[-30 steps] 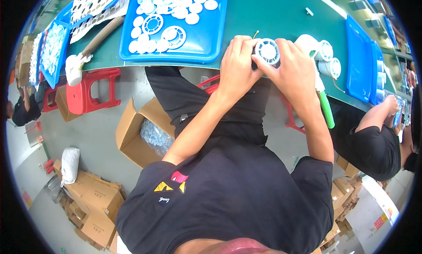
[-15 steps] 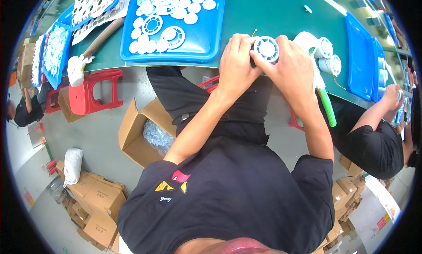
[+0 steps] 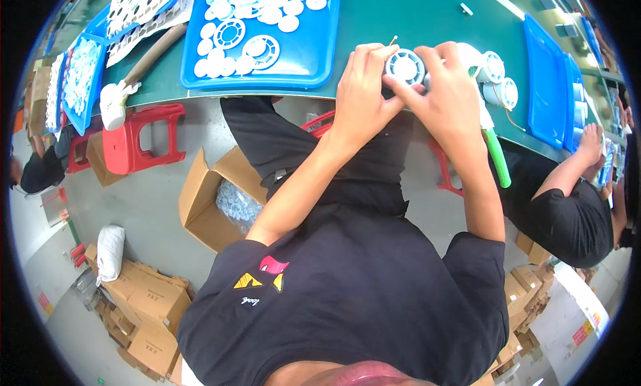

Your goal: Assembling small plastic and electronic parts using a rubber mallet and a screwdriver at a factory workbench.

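Observation:
Both my hands are over the near edge of the green table, around a small white cylinder with a slotted round face (image 3: 405, 67). My left hand (image 3: 364, 86) grips its left side, thumb at the near side. My right hand (image 3: 449, 96) curves around the right side, its thumb close to the left thumb and its fingers arched over the rim. A short thin wire (image 3: 394, 40) sticks up behind the cylinder. Just right of my right hand, two similar white cylinders (image 3: 493, 67) lie beside a green-handled tool (image 3: 496, 156) whose white head is partly hidden.
A blue tray (image 3: 294, 59) of white discs and slotted rings stands left of my hands. Farther left lies a wooden-handled mallet (image 3: 140, 66) with a white-wrapped head. Blue trays (image 3: 544, 86) stand at right, near a co-worker's arm (image 3: 567, 166). Red stools (image 3: 127, 142) and an open carton (image 3: 214, 199) sit below.
My right fingers have loosened and lifted a little from the rim. The cylinder's face has tilted slightly and its centre looks whiter. The view has shifted a little.

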The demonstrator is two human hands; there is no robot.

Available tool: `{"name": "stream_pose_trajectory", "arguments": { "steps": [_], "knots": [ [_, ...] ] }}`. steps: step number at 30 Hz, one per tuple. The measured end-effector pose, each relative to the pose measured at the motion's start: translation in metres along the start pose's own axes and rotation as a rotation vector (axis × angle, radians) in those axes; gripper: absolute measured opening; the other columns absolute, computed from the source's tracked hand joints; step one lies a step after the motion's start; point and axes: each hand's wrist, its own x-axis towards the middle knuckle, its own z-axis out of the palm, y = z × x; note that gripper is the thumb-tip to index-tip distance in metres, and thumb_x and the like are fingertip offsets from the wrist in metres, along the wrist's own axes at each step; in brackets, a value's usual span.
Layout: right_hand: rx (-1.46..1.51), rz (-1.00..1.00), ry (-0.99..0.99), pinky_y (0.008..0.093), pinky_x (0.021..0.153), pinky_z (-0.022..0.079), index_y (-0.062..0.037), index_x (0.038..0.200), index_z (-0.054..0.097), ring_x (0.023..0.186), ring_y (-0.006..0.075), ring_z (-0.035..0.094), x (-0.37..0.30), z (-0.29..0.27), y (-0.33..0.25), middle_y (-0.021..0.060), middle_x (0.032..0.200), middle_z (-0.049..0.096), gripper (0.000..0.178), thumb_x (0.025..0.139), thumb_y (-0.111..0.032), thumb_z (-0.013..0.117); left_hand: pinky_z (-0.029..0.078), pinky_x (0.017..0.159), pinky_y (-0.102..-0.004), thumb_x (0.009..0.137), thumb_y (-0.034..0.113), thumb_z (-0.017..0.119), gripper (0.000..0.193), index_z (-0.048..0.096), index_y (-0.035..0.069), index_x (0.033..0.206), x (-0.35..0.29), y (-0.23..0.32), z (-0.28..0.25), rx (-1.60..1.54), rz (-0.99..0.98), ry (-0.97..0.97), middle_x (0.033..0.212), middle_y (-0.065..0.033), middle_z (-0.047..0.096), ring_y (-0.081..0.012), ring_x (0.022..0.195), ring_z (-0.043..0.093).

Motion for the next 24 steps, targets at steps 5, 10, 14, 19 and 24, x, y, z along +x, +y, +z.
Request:
{"name": "stream_pose_trajectory", "arguments": {
  "steps": [5,10,14,19,24],
  "knots": [
    [-0.142,0.322,0.186,0.0477,0.090,0.051,0.0003,0.120,0.066,0.105,0.0398,0.063,-0.063,-0.012,0.040,0.0196,0.115,0.062,0.043,0.091,-0.028,0.079,0.052,0.093,-0.0473,0.078,0.030,0.091,0.064,0.059,0.004,0.127,-0.002,0.007,-0.014,-0.043,-0.090,-0.005,0.122,-0.0173,0.058,-0.0380,0.112,0.060],
    [-0.382,0.277,0.076,0.0487,0.089,0.050,-0.0002,0.113,0.065,0.104,0.0373,0.064,-0.090,-0.002,0.082,0.0195,0.111,0.065,0.036,0.096,-0.029,0.076,0.051,0.097,-0.0410,0.078,0.024,0.093,0.066,0.059,0.001,0.129,0.003,0.006,-0.013,-0.064,-0.088,-0.092,0.121,-0.0159,0.059,-0.0315,0.112,0.060],
    [0.033,0.411,0.046,0.0462,0.074,0.051,0.0034,0.107,0.061,0.080,0.0378,0.064,-0.078,-0.008,0.079,0.0201,0.090,0.065,0.035,0.103,-0.031,0.070,0.050,0.097,-0.0407,0.079,0.024,0.092,0.064,0.059,0.002,0.129,0.004,0.006,-0.013,-0.096,-0.128,-0.121,0.120,-0.0153,0.058,-0.0312,0.111,0.059],
    [0.939,0.548,0.158,0.0202,0.048,0.035,0.0018,0.110,0.060,0.056,0.0049,0.048,-0.081,-0.034,0.039,0.0009,0.074,0.056,0.044,0.113,-0.041,0.050,0.049,0.098,-0.0404,0.078,0.027,0.093,0.068,0.060,0.006,0.133,0.002,0.008,-0.013,-0.100,-0.128,-0.081,0.122,-0.0151,0.057,-0.0311,0.113,0.058],
    [0.801,0.619,-0.135,0.0234,0.049,0.036,0.0008,0.103,0.064,0.056,0.0044,0.048,-0.081,-0.040,0.037,-0.0029,0.069,0.055,0.037,0.112,-0.033,0.052,0.048,0.101,-0.0402,0.080,0.025,0.091,0.071,0.060,0.008,0.141,0.001,0.010,-0.021,-0.097,-0.212,-0.175,0.122,-0.0155,0.054,-0.0298,0.115,0.057]
  ]
}}
